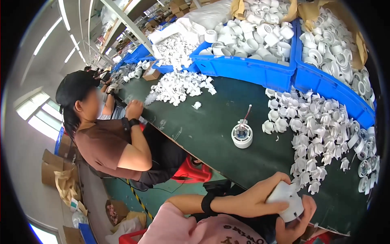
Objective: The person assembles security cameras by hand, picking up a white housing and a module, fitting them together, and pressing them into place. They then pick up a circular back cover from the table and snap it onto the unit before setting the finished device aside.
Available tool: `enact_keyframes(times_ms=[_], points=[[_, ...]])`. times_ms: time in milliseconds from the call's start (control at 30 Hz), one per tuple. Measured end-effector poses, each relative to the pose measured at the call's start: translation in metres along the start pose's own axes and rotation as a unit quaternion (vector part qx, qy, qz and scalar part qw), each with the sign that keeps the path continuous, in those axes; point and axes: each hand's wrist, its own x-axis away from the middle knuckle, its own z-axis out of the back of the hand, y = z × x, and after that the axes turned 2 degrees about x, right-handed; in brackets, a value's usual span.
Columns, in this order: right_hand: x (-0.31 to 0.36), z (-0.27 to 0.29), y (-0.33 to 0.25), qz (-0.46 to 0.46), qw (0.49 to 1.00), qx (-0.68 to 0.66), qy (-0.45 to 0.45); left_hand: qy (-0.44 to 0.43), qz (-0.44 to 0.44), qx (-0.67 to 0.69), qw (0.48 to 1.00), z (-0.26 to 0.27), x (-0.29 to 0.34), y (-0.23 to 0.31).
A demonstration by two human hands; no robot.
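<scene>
At the table's near edge, both my hands grip a white plastic housing [286, 197] with small dark slots in its side. My left hand [262, 194] wraps it from the left, thumb across its front. My right hand [300, 221] closes round its lower right side, and what its fingertips touch underneath is partly hidden. Beyond them on the green tabletop [211, 134] stands a white round fan-like unit [242, 139] with a circuit board on top and thin wires ending in a small connector. Right of it lies a spread of white petal-shaped plastic parts [310, 138].
Blue bins [243, 67] full of white cup-shaped parts line the far side. A heap of small white pieces [176, 87] lies at far left. Clear-topped round parts [363, 166] sit at the right edge. A person [107, 134] sits at left by a red stool [193, 171].
</scene>
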Motion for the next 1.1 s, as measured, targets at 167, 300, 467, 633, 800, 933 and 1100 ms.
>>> enact_keyframes(times_ms=[167, 300, 467, 633, 800, 933, 1100], points=[[0.024, -0.018, 0.026, -0.072, 0.984, -0.126, -0.105, -0.032, -0.051, -0.070, 0.996, 0.011, 0.001, -0.015], [0.017, -0.034, 0.021, -0.174, 0.905, -0.376, -0.095, 0.075, 0.071, -0.054, 0.993, 0.009, 0.013, -0.023], [0.012, -0.029, 0.019, -0.105, 0.952, -0.275, -0.083, 0.051, 0.017, 0.019, 0.998, -0.003, 0.014, -0.032], [0.014, -0.023, 0.020, -0.079, 0.961, -0.249, -0.093, 0.073, 0.008, 0.012, 0.997, -0.010, 0.020, -0.031], [0.015, -0.022, 0.020, -0.095, 0.944, -0.297, -0.112, 0.076, -0.059, -0.047, 0.994, -0.012, 0.026, -0.043], [0.012, -0.018, 0.017, -0.085, 0.966, -0.224, -0.093, 0.063, -0.060, -0.113, 0.990, -0.006, 0.015, -0.041], [0.005, -0.024, 0.019, 0.008, 1.000, 0.005, 0.000, 0.065, -0.020, -0.124, 0.990, -0.010, 0.002, -0.030]])
